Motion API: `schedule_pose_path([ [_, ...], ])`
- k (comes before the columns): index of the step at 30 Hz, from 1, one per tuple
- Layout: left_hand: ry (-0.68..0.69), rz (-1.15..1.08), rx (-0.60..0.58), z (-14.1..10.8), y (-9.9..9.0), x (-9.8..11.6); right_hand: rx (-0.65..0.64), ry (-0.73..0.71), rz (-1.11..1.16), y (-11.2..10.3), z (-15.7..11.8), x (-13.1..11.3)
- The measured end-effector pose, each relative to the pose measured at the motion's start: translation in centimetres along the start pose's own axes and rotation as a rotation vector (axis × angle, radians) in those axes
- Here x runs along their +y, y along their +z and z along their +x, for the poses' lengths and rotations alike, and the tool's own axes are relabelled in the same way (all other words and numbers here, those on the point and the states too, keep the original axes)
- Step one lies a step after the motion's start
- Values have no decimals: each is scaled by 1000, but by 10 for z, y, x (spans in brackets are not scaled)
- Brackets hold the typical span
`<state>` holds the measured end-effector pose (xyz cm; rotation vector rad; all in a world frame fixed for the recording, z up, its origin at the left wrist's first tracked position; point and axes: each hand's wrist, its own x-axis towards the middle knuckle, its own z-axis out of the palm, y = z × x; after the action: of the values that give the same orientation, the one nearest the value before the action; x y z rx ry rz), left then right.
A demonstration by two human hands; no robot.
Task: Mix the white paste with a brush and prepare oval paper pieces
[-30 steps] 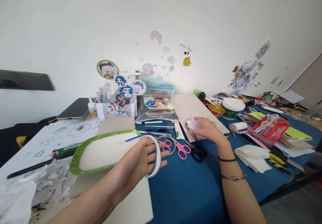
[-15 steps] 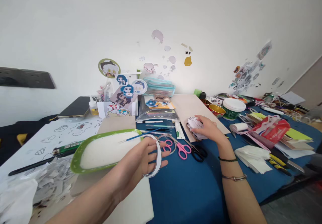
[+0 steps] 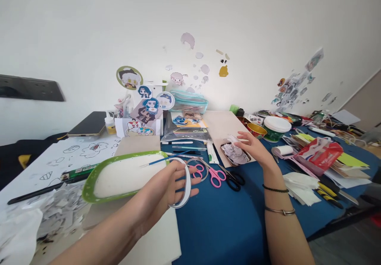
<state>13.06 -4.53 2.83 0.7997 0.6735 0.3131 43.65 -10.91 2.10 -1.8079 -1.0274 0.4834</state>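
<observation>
My left hand (image 3: 174,183) is palm up, fingers spread, with a curved white paper strip (image 3: 187,185) lying across the fingers and held near the thumb. A thin blue brush (image 3: 166,160) rests by the thumb, its tip over the green-rimmed tray (image 3: 89,187) of white material. My right hand (image 3: 253,148) hovers with fingers apart beside a small dark-rimmed tray of paper cutouts (image 3: 235,154). At its fingertips is a pale outlined cutout (image 3: 231,139); whether they grip it is unclear.
Pink scissors (image 3: 216,176) and black scissors (image 3: 235,179) lie between my hands. Paper scraps (image 3: 59,205) are at left. A white-lidded tub (image 3: 276,124), red packet (image 3: 321,154) and yellow-black cutters (image 3: 329,195) are at right. Cutouts cover part of the wall.
My right hand has moved slightly right and lifted from the small tray, uncovering its cutouts. The left hand still has the strip and brush.
</observation>
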Motion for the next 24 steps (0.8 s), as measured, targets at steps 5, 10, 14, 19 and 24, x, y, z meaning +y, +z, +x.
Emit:
schedule_pose_path([
  [5,18,14,-6,-1,2,1,-131,-46,410,-1,-4,-3],
  [10,21,-6,15,0,7,2,-298,-17,816,16,-12,-18],
  [14,58,-70,-6,0,9,0,-357,-274,641,50,-33,-37],
  [19,197,-50,-116,-2,10,-7,-302,-643,167,99,-76,-55],
  [24,155,-5,58,-2,16,-13,-387,-709,22,110,-88,-56],
])
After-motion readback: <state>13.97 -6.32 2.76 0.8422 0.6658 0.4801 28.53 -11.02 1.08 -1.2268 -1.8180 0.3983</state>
